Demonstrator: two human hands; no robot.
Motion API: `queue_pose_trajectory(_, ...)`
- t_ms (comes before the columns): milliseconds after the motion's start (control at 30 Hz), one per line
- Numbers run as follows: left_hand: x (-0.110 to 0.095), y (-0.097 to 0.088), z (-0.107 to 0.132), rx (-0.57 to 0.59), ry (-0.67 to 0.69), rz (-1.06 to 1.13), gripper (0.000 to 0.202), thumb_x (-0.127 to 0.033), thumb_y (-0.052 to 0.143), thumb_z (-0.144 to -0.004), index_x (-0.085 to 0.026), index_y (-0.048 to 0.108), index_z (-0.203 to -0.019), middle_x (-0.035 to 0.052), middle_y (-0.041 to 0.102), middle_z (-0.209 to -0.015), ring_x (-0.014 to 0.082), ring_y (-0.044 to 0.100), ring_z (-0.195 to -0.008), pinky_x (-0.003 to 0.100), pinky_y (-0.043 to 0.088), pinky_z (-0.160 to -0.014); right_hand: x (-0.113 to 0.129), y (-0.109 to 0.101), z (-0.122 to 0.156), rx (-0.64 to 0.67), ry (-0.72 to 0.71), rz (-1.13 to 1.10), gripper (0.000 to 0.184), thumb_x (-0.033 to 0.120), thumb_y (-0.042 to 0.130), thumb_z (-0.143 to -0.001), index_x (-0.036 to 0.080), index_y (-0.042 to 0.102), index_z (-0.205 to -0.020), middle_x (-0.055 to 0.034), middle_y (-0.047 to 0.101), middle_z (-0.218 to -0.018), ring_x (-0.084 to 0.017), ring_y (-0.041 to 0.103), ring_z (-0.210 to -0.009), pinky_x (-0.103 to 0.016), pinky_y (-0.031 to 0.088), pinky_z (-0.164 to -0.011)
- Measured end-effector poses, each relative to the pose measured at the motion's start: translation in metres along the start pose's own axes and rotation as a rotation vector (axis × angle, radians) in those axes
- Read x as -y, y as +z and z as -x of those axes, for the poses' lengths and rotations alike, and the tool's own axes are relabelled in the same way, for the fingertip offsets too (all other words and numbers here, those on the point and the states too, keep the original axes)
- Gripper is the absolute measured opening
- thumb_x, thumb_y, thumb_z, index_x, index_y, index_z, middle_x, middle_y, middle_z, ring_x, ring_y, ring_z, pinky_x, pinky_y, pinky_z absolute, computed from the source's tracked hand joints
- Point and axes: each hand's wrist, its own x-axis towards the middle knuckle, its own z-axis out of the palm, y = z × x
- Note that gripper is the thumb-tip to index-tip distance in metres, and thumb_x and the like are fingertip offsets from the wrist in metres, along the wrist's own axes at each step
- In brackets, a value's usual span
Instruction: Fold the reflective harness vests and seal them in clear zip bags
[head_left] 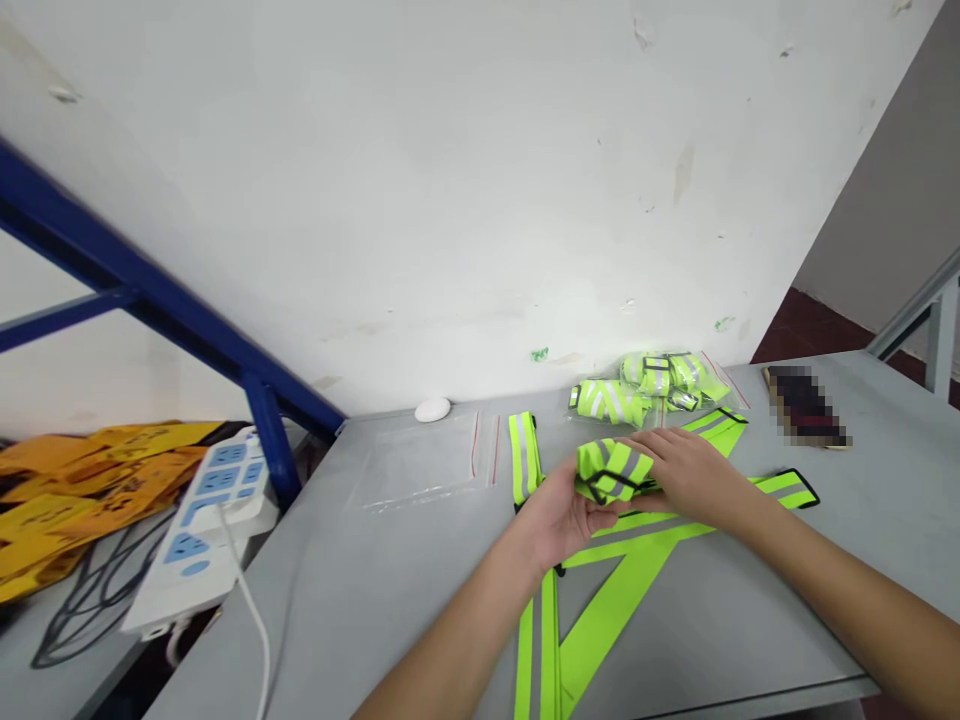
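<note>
A rolled-up neon yellow-green reflective strap [616, 468] with silver stripes and a black buckle is held between both hands, just above the table. My left hand [562, 515] grips it from the left and below, its fingers curled underneath. From the right, my right hand [686, 470] wraps over it; some of its fingertips are hidden behind the roll. Beneath the hands lie more flat straps of the same kind [622, 590], crossing one another and running to the near edge. One folded strap [525, 455] lies just left of the roll.
Clear zip bags [420, 465] lie flat to the left, near a white rounded object [433, 409]. Bagged rolled straps [664, 385] rest against the wall. A phone-like object [806, 405] is at right. Left are a power strip [210, 530], blue frame [270, 440] and orange-yellow strips [97, 490].
</note>
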Motion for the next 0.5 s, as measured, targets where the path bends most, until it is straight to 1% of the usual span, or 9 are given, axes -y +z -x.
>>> queue_pose_trajectory(67,0.001,0.000,0.001,0.021,0.026,-0.155,0.028,-0.034,0.053,-0.090,-0.011,0.063,-0.103,0.0067,0.069,-0.070,0.0172,0.066,-0.051,0.024,0.052,-0.049,-0.005,0.005,0.003,-0.021,-0.006,-0.014,0.032,0.024,0.057,-0.089,0.012,0.056,-0.119,-0.0095,0.069,-0.094,-0.022,0.060,-0.081,-0.033,0.044,-0.066)
queue_pose_trajectory(133,0.001,0.002,0.004,-0.016,0.118,-0.393,0.034,-0.040,0.050,-0.092,-0.016,0.061,-0.112,0.0076,0.070,-0.081,0.0196,0.067,-0.053,0.029,0.055,-0.052,-0.007,0.007,0.005,-0.047,0.011,-0.010,0.029,0.011,0.055,-0.083,0.014,0.060,-0.111,-0.0069,0.069,-0.088,-0.020,0.058,-0.076,-0.031,0.040,-0.061)
queue_pose_trajectory(200,0.001,0.002,0.009,-0.119,0.344,-0.671,0.037,-0.047,0.044,-0.094,-0.023,0.060,-0.117,0.0086,0.069,-0.105,0.0225,0.071,-0.071,0.033,0.057,-0.063,-0.006,0.005,0.004,-0.028,0.054,0.021,0.030,0.005,0.056,-0.076,0.015,0.063,-0.103,-0.0056,0.068,-0.084,-0.019,0.056,-0.071,-0.031,0.034,-0.057)
queue_pose_trajectory(267,0.003,0.002,0.014,-0.186,0.672,-0.896,0.040,-0.048,0.033,-0.099,-0.026,0.060,-0.118,0.0063,0.062,-0.125,0.0240,0.066,-0.103,0.036,0.055,-0.086,-0.005,0.002,0.002,0.035,0.100,0.050,0.030,0.002,0.058,-0.071,0.017,0.065,-0.095,-0.0044,0.069,-0.083,-0.019,0.056,-0.069,-0.030,0.031,-0.056)
queue_pose_trajectory(300,0.004,0.002,0.015,-0.160,0.826,-1.002,0.042,-0.048,0.029,-0.100,-0.026,0.060,-0.119,0.0055,0.059,-0.130,0.0235,0.059,-0.116,0.038,0.050,-0.098,-0.005,0.000,0.001,0.078,0.117,0.061,0.028,0.002,0.060,-0.070,0.018,0.065,-0.093,-0.0040,0.069,-0.083,-0.019,0.056,-0.069,-0.030,0.031,-0.056)
queue_pose_trajectory(367,0.009,0.001,0.015,-0.033,1.064,-1.240,0.043,-0.050,0.032,-0.099,-0.025,0.057,-0.123,0.0062,0.059,-0.131,0.0238,0.050,-0.127,0.044,0.036,-0.112,-0.005,-0.003,0.000,0.168,0.141,0.075,0.024,0.004,0.063,-0.070,0.018,0.066,-0.089,-0.0034,0.069,-0.082,-0.019,0.057,-0.071,-0.030,0.030,-0.057)
queue_pose_trajectory(433,0.015,-0.001,0.012,0.090,1.228,-1.490,0.053,-0.056,0.050,-0.091,-0.022,0.049,-0.132,0.0098,0.056,-0.134,0.0270,0.048,-0.129,0.051,0.030,-0.115,-0.005,-0.006,-0.001,0.240,0.171,0.080,0.019,0.007,0.066,-0.072,0.017,0.065,-0.088,-0.0033,0.068,-0.081,-0.019,0.058,-0.073,-0.030,0.030,-0.058)
queue_pose_trajectory(467,0.017,-0.003,0.010,0.112,1.304,-1.584,0.062,-0.057,0.058,-0.086,-0.021,0.045,-0.135,0.0121,0.054,-0.136,0.0285,0.046,-0.130,0.053,0.030,-0.115,-0.005,-0.007,-0.001,0.262,0.191,0.077,0.018,0.009,0.067,-0.072,0.017,0.065,-0.088,-0.0034,0.069,-0.082,-0.019,0.059,-0.074,-0.030,0.031,-0.058)
queue_pose_trajectory(500,0.018,-0.005,0.007,0.099,1.374,-1.638,0.068,-0.055,0.062,-0.084,-0.019,0.040,-0.138,0.0141,0.052,-0.138,0.0289,0.045,-0.131,0.053,0.032,-0.114,-0.005,-0.008,-0.001,0.275,0.214,0.071,0.019,0.011,0.068,-0.073,0.017,0.066,-0.091,-0.0036,0.069,-0.083,-0.020,0.060,-0.075,-0.030,0.031,-0.058)
